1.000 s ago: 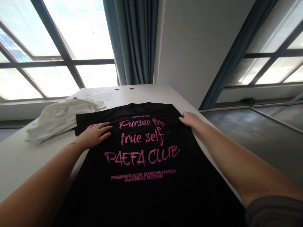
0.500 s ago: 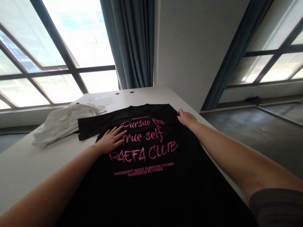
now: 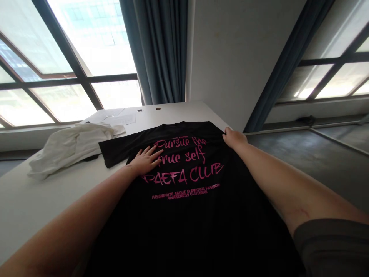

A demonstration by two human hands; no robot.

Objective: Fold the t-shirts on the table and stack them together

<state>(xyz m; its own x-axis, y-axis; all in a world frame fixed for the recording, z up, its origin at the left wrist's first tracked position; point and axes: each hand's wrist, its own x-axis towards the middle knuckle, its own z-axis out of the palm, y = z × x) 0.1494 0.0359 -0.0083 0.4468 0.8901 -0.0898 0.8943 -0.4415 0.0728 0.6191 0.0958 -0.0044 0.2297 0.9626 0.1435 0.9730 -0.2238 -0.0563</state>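
A black T-shirt [image 3: 190,227] with pink lettering lies spread on the white table [image 3: 25,211], its neckline toward the far end. My left hand [image 3: 147,161] rests flat on the left part of the lettering, fingers spread. At the shirt's right shoulder, my right hand [image 3: 235,138] is closed on the fabric near the table's right edge. The left sleeve stretches out to the left; the right sleeve is not visible, and I cannot tell how it lies.
A crumpled white garment [image 3: 72,148] lies left of the shirt, with something dark partly under it. Papers [image 3: 121,116] lie at the table's far end near two round holes. Beyond are a blue-grey curtain [image 3: 161,54], windows and a pillar [image 3: 227,50].
The shirt has shifted to the right and slightly away, away from the white garment. Both my hands have moved with it, the left still flat and the right still gripping the shoulder.
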